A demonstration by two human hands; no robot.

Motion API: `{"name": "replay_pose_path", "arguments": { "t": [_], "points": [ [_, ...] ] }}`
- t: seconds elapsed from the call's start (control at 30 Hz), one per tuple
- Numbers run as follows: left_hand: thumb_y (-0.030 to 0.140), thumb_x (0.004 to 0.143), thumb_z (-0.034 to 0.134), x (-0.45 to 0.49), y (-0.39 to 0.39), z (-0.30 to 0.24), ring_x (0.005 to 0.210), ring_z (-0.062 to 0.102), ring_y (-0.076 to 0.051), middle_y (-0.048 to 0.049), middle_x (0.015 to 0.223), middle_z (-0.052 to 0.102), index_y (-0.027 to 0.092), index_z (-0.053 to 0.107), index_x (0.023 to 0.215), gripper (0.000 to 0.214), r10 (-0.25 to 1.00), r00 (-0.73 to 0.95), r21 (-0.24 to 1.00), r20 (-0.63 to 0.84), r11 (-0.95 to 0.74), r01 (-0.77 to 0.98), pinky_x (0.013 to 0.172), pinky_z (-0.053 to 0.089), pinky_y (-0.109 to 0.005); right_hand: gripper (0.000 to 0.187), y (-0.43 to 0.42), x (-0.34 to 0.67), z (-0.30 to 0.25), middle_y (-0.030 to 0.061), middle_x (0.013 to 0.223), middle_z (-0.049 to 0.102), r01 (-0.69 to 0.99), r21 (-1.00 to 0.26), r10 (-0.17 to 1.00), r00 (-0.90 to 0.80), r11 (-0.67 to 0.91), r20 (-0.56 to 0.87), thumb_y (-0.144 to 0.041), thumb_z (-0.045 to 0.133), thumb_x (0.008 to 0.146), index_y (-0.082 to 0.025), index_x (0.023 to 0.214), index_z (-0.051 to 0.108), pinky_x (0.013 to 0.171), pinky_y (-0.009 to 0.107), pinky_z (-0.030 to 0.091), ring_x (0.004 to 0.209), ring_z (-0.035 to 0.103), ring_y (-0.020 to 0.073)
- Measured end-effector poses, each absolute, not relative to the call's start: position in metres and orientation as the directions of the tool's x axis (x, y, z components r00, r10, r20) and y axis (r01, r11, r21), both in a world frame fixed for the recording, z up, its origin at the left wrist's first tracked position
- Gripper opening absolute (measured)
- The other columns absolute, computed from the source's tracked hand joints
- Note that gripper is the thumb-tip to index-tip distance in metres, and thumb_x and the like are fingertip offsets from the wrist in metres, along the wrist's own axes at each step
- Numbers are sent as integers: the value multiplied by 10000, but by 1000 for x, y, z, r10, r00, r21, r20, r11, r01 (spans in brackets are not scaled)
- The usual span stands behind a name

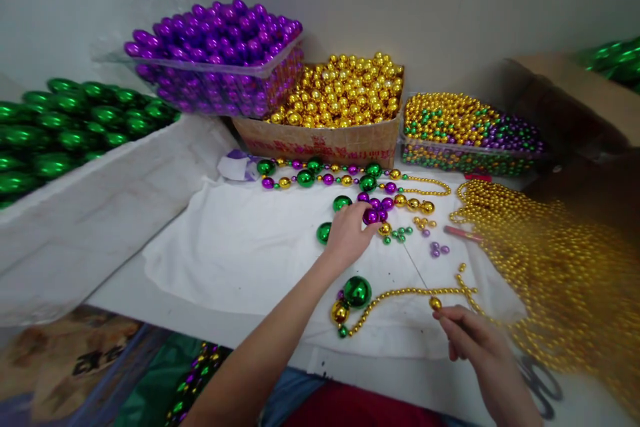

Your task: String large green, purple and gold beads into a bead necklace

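Observation:
My left hand [350,235] reaches over the white cloth [225,247], thumb and fingers closed on a purple bead [371,217] in a small cluster of purple beads. Large green beads [324,233] lie beside that hand. My right hand [465,330] pinches at a gold bead [435,303]; a thin line, needle or thread, runs up-left from it. Just left lies a partly strung necklace [400,293] of small gold beads, with a large green bead [357,291] and a larger gold bead [340,311] at its end. Small green beads [401,235] and lilac beads [439,250] sit between the hands.
At the back stand a clear tub [215,67] of purple beads, a cardboard box [320,141] of gold ones and a tub [465,147] of mixed small beads. A finished-looking strand [327,179] lies before them. Gold chains [550,267] and scissors [543,380] are right; green beads [75,123] left.

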State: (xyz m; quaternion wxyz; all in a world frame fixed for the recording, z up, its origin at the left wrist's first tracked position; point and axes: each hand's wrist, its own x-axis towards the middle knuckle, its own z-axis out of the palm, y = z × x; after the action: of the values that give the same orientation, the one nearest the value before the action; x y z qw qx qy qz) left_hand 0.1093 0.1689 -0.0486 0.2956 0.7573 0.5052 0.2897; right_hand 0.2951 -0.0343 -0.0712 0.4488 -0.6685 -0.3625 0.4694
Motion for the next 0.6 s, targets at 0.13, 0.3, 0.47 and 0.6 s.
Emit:
{"name": "replay_pose_path", "arguments": {
  "t": [0.13,0.3,0.47,0.6],
  "points": [
    [291,788,672,83,133,-45,802,589,-153,-64,974,654,196,583,1169,403,920,322,926,-225,304,-224,724,451,-279,293,-31,288,-73,17,762,611,48,-936,927,166,-350,-338,-496,638,774,-217,820,713,487,226,403,532,484,107],
    [229,796,679,66,108,-53,755,613,-118,-107,1000,671,130,617,1098,324,858,378,648,-348,512,-564,744,496,-253,266,-31,276,-68,8,783,594,74,-930,931,92,-359,-352,-478,611,800,-233,825,711,481,219,390,533,477,101],
    [180,831,633,63,103,-57,782,637,-135,-129,1024,676,108,619,1041,223,858,357,588,-370,514,-625,757,516,-254,283,-37,270,-63,5,732,563,116,-922,929,83,-369,-361,-494,600,799,-234,794,710,469,216,383,528,466,104],
    [170,829,634,63,101,-57,762,642,-131,-129,1037,675,119,604,1053,231,851,351,571,-391,523,-632,744,521,-250,338,-38,263,-61,-2,670,521,107,-927,930,127,-359,-346,-545,600,771,-227,744,711,430,217,365,484,432,96]
  ]
}}
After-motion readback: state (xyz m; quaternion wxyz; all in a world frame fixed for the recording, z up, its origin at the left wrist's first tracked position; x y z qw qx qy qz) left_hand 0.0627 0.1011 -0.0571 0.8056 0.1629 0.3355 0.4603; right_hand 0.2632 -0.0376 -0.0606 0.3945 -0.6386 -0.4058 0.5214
